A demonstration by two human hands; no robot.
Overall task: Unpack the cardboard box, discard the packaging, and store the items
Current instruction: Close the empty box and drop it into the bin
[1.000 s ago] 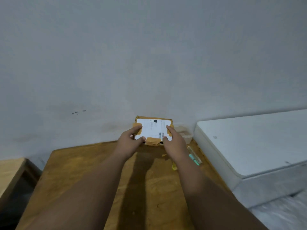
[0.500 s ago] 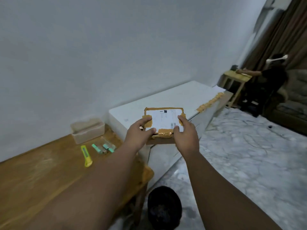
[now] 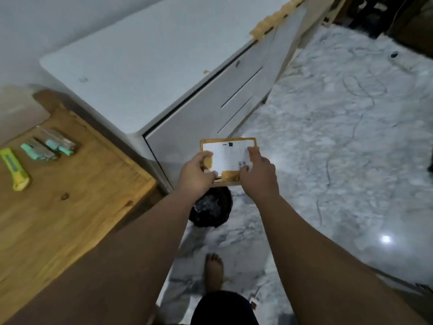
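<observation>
Cardboard, flat and small, makes up the box (image 3: 228, 158), which both hands hold in the air above a black bin (image 3: 210, 208) on the marble floor (image 3: 339, 148), clear of the tabletop (image 3: 70, 195). A white label (image 3: 228, 154) covers most of its upper face, with tan tape over the near edge and corners. The left hand (image 3: 195, 175) grips the left end, thumb on top near the tape. The right hand (image 3: 257, 175) grips the right end, fingers (image 3: 253, 152) spread across the label's corner. The box looks light and fairly stiff, though thin walls would likely buckle if pinched mid-face. Holding it by the short ends, as now, seems soundest. The taped patches may be slick. On the tabletop lie a yellow cutter (image 3: 15, 170) and green-capped items (image 3: 50, 147), apart from the box.
</observation>
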